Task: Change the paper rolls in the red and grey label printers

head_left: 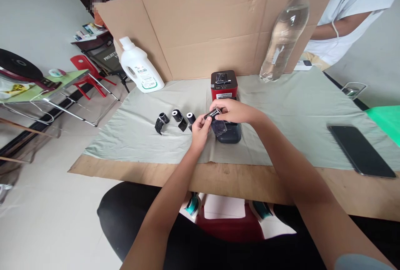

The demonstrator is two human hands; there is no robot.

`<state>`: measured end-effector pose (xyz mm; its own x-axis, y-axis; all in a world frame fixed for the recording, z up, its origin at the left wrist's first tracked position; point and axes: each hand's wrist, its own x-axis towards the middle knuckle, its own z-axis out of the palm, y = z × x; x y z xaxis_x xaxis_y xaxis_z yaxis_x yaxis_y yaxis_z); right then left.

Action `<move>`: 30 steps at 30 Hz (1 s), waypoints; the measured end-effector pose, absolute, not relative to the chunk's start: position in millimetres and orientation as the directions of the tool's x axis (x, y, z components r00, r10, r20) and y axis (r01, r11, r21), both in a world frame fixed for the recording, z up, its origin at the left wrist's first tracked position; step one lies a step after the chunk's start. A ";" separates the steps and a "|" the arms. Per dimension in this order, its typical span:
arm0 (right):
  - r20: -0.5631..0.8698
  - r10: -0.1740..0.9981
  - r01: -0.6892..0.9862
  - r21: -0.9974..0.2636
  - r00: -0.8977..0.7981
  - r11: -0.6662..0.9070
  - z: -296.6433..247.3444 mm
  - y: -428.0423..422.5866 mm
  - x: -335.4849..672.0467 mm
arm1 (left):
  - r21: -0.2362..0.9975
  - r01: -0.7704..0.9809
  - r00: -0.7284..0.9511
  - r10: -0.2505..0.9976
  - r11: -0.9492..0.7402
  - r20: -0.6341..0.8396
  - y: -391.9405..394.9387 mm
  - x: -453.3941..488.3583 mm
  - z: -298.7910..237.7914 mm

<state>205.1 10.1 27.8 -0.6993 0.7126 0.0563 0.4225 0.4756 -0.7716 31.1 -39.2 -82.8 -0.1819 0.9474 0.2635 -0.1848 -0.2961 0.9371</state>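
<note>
The black roll [213, 114] is held nearly crosswise (right end higher in view).

I see cloth [290, 141] on table [237, 184] | panel [215, 32] behind | jug [140, 68] rear left, bottle [286, 36] rear right, device [223, 88] between | three rolls [177, 115] left of device | held roll [213, 114] between left hand [201, 131] and right hand [234, 111] | phone [361, 150] far right

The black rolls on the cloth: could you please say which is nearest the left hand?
The rightmost roll, partly behind the left hand; both others lie farther left.
</note>
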 end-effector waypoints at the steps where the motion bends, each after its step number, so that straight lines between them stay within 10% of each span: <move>1: 0.023 0.729 0.439 -0.785 -0.684 0.437 27.8 10.0 205.2 | 0.932 -0.197 -0.184 0.945 -0.305 0.271 -40.0 31.4 -81.9; 19: 0.005 0.835 0.369 -0.896 -0.551 0.249 27.9 4.3 193.4 | 0.892 -0.269 -0.237 0.923 -0.363 0.304 -43.8 33.7 -75.0; 27: 0.336 0.871 0.323 -0.831 -0.359 0.454 31.7 -6.8 182.5 | 0.909 -0.091 -0.314 0.878 -0.407 0.362 -69.5 38.1 -78.0; 30: 0.426 0.819 0.357 -0.749 -0.385 0.558 43.6 -19.4 166.2 | 0.902 0.120 -0.077 0.902 -0.416 0.426 -105.1 39.6 -79.5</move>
<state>166.2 -19.4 43.6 -0.3851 0.8185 0.4262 0.3569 0.5580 -0.7492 39.6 -105.1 -79.5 -0.0766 0.9016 0.4258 0.1204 -0.4155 0.9016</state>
